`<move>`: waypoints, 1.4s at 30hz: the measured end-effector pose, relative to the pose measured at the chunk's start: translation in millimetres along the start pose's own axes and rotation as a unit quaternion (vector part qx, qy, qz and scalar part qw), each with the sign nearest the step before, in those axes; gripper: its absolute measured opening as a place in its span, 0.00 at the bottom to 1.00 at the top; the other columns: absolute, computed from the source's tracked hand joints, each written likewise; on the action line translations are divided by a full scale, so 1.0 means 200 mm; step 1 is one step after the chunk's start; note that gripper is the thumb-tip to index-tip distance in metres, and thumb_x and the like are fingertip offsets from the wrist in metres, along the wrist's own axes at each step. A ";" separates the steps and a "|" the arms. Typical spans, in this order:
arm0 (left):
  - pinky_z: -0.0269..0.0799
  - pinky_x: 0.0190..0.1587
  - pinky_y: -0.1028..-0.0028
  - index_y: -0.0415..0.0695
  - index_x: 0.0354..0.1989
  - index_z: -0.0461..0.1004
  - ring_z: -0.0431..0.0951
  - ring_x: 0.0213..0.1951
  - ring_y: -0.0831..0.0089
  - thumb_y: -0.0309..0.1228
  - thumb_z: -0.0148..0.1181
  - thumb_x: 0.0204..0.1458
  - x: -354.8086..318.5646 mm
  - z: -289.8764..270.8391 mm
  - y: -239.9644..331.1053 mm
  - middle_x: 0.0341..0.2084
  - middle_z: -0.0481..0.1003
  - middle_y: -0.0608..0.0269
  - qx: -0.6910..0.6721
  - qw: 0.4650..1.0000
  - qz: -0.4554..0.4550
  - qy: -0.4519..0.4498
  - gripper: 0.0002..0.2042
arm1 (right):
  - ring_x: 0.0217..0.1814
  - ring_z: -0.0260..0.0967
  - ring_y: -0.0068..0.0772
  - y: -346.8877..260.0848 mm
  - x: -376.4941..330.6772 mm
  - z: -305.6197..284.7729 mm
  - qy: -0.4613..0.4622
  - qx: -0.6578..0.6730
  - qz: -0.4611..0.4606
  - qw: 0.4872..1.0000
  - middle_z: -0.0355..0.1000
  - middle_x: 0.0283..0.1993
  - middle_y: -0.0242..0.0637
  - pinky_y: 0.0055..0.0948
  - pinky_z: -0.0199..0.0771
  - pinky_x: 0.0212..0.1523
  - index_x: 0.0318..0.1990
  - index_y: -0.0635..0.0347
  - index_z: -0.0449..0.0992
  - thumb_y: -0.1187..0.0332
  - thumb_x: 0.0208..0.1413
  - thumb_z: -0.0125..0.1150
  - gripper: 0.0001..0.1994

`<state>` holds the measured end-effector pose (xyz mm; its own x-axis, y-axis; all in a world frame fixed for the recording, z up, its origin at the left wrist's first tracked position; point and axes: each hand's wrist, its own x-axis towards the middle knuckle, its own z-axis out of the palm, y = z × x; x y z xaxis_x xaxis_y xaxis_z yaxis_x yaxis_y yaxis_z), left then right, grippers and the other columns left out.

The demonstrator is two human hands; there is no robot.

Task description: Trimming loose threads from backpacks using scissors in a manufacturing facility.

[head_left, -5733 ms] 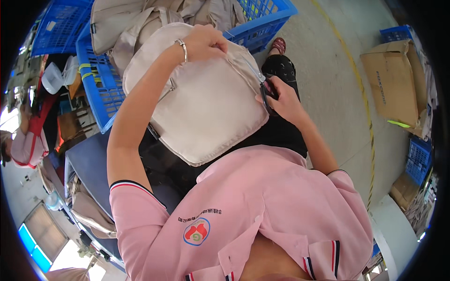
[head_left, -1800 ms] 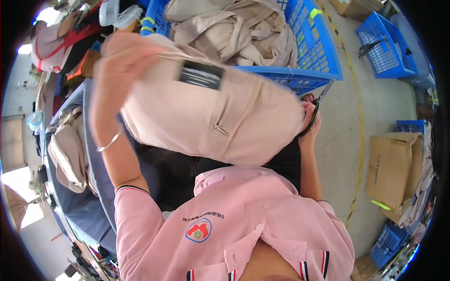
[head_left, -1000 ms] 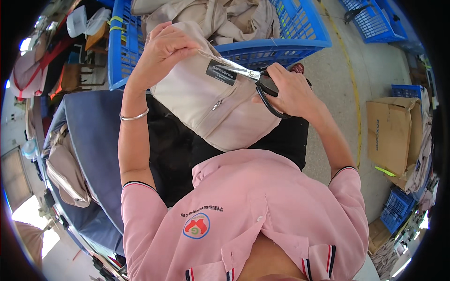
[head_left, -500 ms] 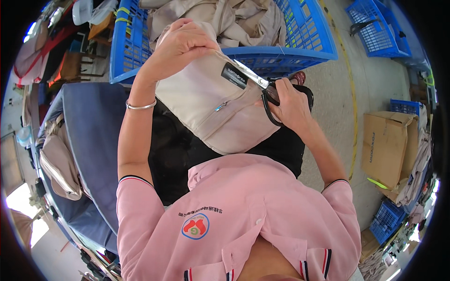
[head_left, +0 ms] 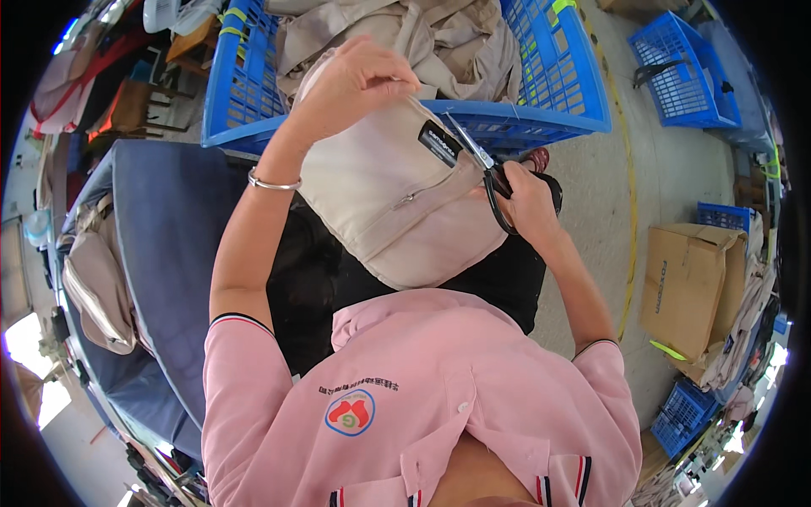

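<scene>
A beige fabric bag (head_left: 372, 182) with a zip and a black label lies across my lap. My left hand (head_left: 359, 84) is over its far edge, thumb and fingers pinched together. What lies between those fingertips is too small to make out. My right hand (head_left: 530, 203) grips black-handled scissors (head_left: 480, 150) at the bag's right side. Their metal blades point away to the upper left, past the label, with the tips near the bag's far right edge and slightly apart.
Just beyond the bag stands a blue plastic crate (head_left: 380, 123) heaped with beige fabric pieces (head_left: 465, 51). A dark blue padded surface (head_left: 169, 253) is at my left, with another beige bag (head_left: 100, 283) beside it. A cardboard box (head_left: 684, 291) and a blue crate (head_left: 676, 80) sit to the right.
My left hand has shifted a little to the right along the bag's far edge. The scissors have turned to point more steeply away from me. The bag has slid slightly right and nearer.
</scene>
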<state>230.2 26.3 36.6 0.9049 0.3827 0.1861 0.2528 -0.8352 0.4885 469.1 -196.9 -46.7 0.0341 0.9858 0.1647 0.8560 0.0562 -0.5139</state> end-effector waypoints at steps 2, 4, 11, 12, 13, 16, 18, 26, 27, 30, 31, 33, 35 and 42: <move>0.60 0.64 0.68 0.45 0.42 0.81 0.73 0.47 0.70 0.29 0.65 0.51 -0.03 0.04 0.00 0.39 0.76 0.64 -0.013 0.976 -0.037 0.214 0.10 | 0.28 0.70 0.56 0.07 -0.02 0.05 -0.015 0.035 0.028 0.999 0.66 0.27 0.50 0.45 0.68 0.28 0.31 0.65 0.65 0.51 0.50 0.71 0.25; 0.62 0.62 0.69 0.44 0.46 0.79 0.72 0.49 0.69 0.29 0.66 0.52 -0.15 0.03 -0.01 0.44 0.75 0.61 0.024 0.944 -0.103 0.311 0.13 | 0.27 0.70 0.56 0.08 -0.02 0.07 -0.031 0.072 0.054 0.995 0.66 0.27 0.51 0.45 0.67 0.29 0.31 0.66 0.65 0.52 0.50 0.71 0.26; 0.62 0.60 0.69 0.32 0.63 0.61 0.67 0.56 0.66 0.35 0.67 0.56 -0.91 0.68 -0.11 0.58 0.64 0.53 -0.124 0.686 -0.428 0.575 0.31 | 0.33 0.72 0.54 0.01 0.07 -0.01 0.001 0.003 0.023 1.000 0.71 0.34 0.46 0.43 0.71 0.31 0.35 0.66 0.67 0.48 0.51 0.70 0.27; 0.61 0.61 0.69 0.32 0.64 0.60 0.66 0.57 0.66 0.37 0.66 0.57 -0.99 0.77 -0.05 0.59 0.64 0.53 -0.231 0.650 -0.475 0.546 0.32 | 0.35 0.73 0.54 0.01 0.10 -0.01 -0.009 -0.025 0.006 1.000 0.71 0.36 0.45 0.43 0.72 0.32 0.36 0.65 0.67 0.47 0.51 0.69 0.28; 0.60 0.61 0.70 0.32 0.65 0.59 0.66 0.58 0.66 0.39 0.65 0.57 -1.03 0.85 0.04 0.59 0.64 0.54 -0.336 0.603 -0.515 0.509 0.33 | 0.35 0.73 0.54 0.00 0.12 -0.02 -0.010 -0.026 0.004 1.000 0.71 0.36 0.45 0.43 0.72 0.32 0.36 0.65 0.67 0.47 0.51 0.69 0.28; 0.60 0.62 0.69 0.35 0.66 0.58 0.65 0.60 0.67 0.47 0.62 0.58 -1.06 1.02 0.20 0.60 0.66 0.56 -0.523 0.503 -0.522 0.449 0.35 | 0.37 0.73 0.54 -0.02 0.18 -0.04 -0.014 -0.037 -0.017 0.999 0.72 0.38 0.46 0.44 0.73 0.33 0.37 0.65 0.66 0.44 0.50 0.69 0.30; 0.62 0.61 0.67 0.39 0.65 0.60 0.64 0.61 0.68 0.49 0.62 0.57 -1.08 1.11 0.19 0.61 0.66 0.57 -0.558 0.516 -0.501 0.415 0.34 | 0.35 0.71 0.57 -0.03 0.22 -0.03 0.017 -0.014 -0.034 0.999 0.71 0.34 0.48 0.44 0.71 0.32 0.34 0.65 0.66 0.46 0.50 0.69 0.28; 0.65 0.60 0.64 0.44 0.59 0.69 0.70 0.58 0.70 0.51 0.61 0.58 -1.00 0.95 0.10 0.56 0.72 0.62 -0.579 0.418 -0.543 0.442 0.28 | 0.29 0.67 0.58 0.01 0.23 0.10 0.001 0.059 0.087 0.994 0.70 0.26 0.50 0.43 0.67 0.30 0.30 0.66 0.69 0.55 0.51 0.72 0.22; 0.65 0.60 0.62 0.45 0.57 0.71 0.71 0.56 0.70 0.52 0.59 0.59 -1.00 0.93 0.09 0.55 0.73 0.62 -0.636 0.390 -0.494 0.446 0.26 | 0.27 0.66 0.51 -0.01 0.23 0.09 -0.004 0.088 0.101 0.991 0.69 0.25 0.49 0.40 0.66 0.30 0.31 0.66 0.71 0.56 0.51 0.71 0.20; 0.72 0.53 0.69 0.43 0.55 0.71 0.75 0.50 0.72 0.44 0.64 0.57 -0.94 0.85 0.09 0.51 0.76 0.60 -0.645 0.430 -0.431 0.462 0.23 | 0.25 0.63 0.37 -0.03 0.21 0.10 0.001 0.147 0.111 0.983 0.68 0.24 0.45 0.34 0.65 0.29 0.34 0.65 0.73 0.58 0.52 0.71 0.18; 0.72 0.53 0.69 0.43 0.55 0.71 0.75 0.50 0.72 0.44 0.64 0.57 -0.92 0.81 0.10 0.51 0.76 0.60 -0.647 0.431 -0.429 0.460 0.23 | 0.25 0.61 0.30 -0.04 0.20 0.10 0.011 0.179 0.110 0.978 0.67 0.23 0.42 0.31 0.64 0.28 0.35 0.65 0.74 0.58 0.51 0.71 0.18; 0.73 0.50 0.73 0.42 0.53 0.73 0.77 0.47 0.74 0.37 0.66 0.57 -0.85 0.71 0.11 0.48 0.77 0.61 -0.558 0.522 -0.386 0.516 0.19 | 0.27 0.59 0.21 -0.05 0.16 0.10 0.012 0.156 0.105 0.982 0.66 0.24 0.34 0.26 0.62 0.29 0.34 0.64 0.74 0.59 0.56 0.68 0.16; 0.74 0.48 0.74 0.41 0.51 0.74 0.78 0.42 0.76 0.32 0.66 0.57 -0.87 0.56 0.05 0.44 0.79 0.63 -0.524 0.562 -0.367 0.523 0.16 | 0.32 0.60 0.18 -0.11 0.09 0.15 -0.010 0.347 0.153 0.925 0.68 0.29 0.25 0.23 0.62 0.35 0.38 0.64 0.74 0.57 0.62 0.62 0.16; 0.72 0.53 0.73 0.39 0.57 0.71 0.76 0.49 0.73 0.32 0.64 0.58 -0.97 0.52 -0.10 0.50 0.77 0.60 -0.496 0.608 -0.394 0.479 0.19 | 0.30 0.57 0.11 -0.24 0.03 0.21 0.034 0.487 0.279 0.827 0.63 0.27 0.19 0.16 0.57 0.31 0.37 0.60 0.74 0.52 0.64 0.59 0.17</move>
<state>85.4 -71.7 -97.3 -0.0975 0.9608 -0.2594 -0.2826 0.2232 0.9329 406.8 -186.5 -56.6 0.3408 0.8922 -0.2962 -0.1225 -0.2703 -0.9550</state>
